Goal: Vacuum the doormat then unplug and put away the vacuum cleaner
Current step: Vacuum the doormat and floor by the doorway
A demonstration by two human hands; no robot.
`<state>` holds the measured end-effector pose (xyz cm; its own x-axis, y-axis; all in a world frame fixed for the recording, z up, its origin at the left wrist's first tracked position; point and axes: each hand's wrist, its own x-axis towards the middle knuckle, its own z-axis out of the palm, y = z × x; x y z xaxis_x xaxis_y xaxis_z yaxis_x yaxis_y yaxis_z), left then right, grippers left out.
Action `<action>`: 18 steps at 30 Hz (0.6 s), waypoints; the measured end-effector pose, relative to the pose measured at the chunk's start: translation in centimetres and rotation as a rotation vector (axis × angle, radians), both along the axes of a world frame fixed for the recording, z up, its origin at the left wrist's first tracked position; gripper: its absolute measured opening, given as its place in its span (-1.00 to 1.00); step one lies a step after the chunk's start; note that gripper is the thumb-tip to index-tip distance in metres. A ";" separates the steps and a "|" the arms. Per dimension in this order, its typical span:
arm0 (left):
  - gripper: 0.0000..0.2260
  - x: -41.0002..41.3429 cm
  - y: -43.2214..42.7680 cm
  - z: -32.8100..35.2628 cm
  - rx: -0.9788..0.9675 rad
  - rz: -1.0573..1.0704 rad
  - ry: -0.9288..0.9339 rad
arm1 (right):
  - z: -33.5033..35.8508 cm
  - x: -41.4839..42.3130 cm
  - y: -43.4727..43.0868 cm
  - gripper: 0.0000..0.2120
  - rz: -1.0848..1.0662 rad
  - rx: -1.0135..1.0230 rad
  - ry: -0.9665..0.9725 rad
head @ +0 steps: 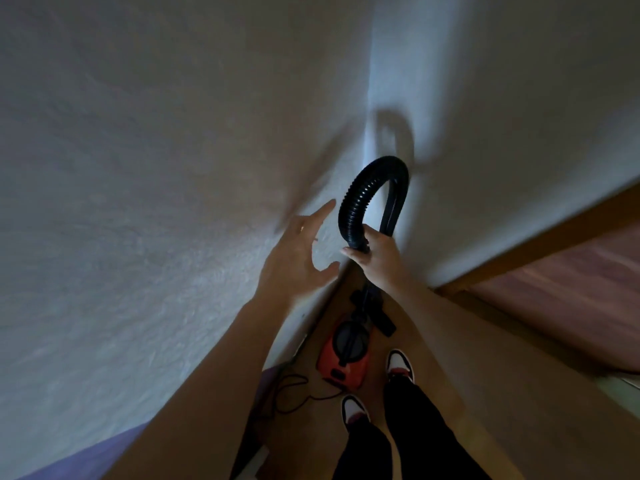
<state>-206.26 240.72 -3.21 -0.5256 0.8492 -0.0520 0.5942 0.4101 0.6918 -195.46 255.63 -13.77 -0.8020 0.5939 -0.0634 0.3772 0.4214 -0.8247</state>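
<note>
Head view.

Judged step: parking vacuum cleaner (343, 355) in corner. Red body sits on floor (485, 375) beside wall (173, 168), just ahead of shoes.

To do well:
- Keep wand upright.
- Settle nozzle (375, 315) flat before letting go.
- Tuck hose (360, 192) loop so it cannot spring out.
- Gather red cord (294, 393) (loose on floor left of body; plug end not visible).

Right hand (375, 252): fingers curled round wand top where hose joins.

Left hand (294, 258): fingers spread, holding nothing, just beside hose but apart from it, near wall.

Doormat: cannot tell where.
</note>
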 end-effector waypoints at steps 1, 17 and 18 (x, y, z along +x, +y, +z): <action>-0.18 0.2 0.2 0.2 0.019 -0.049 0.046 | 0.2 0.8 0.0 -0.81 0.014 0.001 0.001; -0.30 7.0 3.5 0.5 -0.028 -0.664 0.669 | 2.7 13.1 -0.3 -0.74 0.049 -0.208 -0.154; -0.33 7.6 3.7 0.4 -0.012 -0.675 0.703 | 2.8 13.8 -0.3 -0.73 0.052 -0.221 -0.158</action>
